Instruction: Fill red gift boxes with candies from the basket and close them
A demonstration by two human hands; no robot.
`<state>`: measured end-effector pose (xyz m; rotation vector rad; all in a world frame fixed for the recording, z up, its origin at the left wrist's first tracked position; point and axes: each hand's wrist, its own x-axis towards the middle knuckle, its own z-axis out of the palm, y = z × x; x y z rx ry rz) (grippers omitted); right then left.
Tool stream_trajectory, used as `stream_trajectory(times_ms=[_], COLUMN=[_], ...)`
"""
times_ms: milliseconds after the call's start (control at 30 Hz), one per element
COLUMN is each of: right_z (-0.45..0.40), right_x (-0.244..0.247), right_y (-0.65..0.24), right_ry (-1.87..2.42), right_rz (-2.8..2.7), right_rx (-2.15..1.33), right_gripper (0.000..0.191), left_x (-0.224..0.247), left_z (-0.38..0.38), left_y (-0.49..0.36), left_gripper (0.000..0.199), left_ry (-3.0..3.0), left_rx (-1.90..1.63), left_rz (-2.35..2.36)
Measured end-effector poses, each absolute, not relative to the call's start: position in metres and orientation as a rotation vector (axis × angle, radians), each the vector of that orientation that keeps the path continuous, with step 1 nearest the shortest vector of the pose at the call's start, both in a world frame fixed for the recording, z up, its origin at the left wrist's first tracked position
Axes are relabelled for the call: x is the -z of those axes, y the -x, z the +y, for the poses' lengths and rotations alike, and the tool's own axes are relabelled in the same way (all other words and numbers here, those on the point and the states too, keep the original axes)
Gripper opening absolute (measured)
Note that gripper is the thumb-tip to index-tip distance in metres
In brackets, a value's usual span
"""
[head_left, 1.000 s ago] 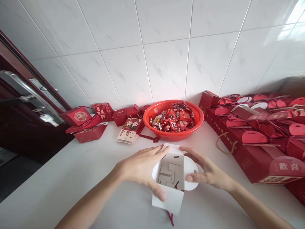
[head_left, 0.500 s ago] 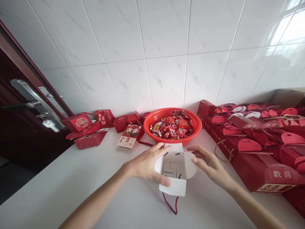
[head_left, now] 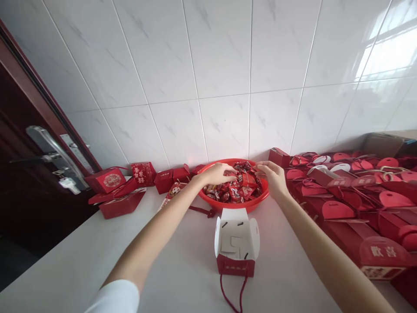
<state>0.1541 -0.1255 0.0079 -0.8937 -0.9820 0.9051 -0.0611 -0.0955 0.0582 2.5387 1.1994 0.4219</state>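
Observation:
Both hands reach over a red plastic basket heaped with wrapped candies. My left hand is over its left part, fingers apart, with nothing visible in it. At the right rim, my right hand has its fingers bent and spread above the candies; no candy shows in its grasp. In front of the basket stands a small red gift box, white inside, its flaps up and outward. Its inside holds only folded bottom tabs. A dark red cord handle hangs from its near side onto the table.
Several small red boxes stand at the left by the wall, near a door handle. A printed card box lies partly behind my left arm. Many closed red boxes fill the right of the white table.
Both hands have left the white-lined box and moved forward to the candy basket. The box now stands alone, its near flap no longer folded out toward me. The view has tilted slightly up.

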Motion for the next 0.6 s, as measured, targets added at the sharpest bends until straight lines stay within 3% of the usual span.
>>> stream_trajectory(times_ms=[300, 467, 600], right_z=[-0.089, -0.087, -0.082], right_x=[0.02, 0.025, 0.028], right_y=[-0.146, -0.15, -0.151], right_ry=[0.918, 0.925, 0.946], right_rz=[-0.925, -0.949, -0.932], right_rx=[-0.832, -0.806, -0.808], right_gripper=[0.019, 0.02, 0.023], left_x=[-0.02, -0.002, -0.007], left_z=[0.006, 0.031, 0.033], left_y=[-0.01, -0.008, 0.015], left_gripper=[0.049, 0.02, 0.028], left_ry=[-2.488, -2.277, -2.062], left_rx=[-0.563, -0.675, -0.769], left_rz=[1.299, 1.257, 1.153])
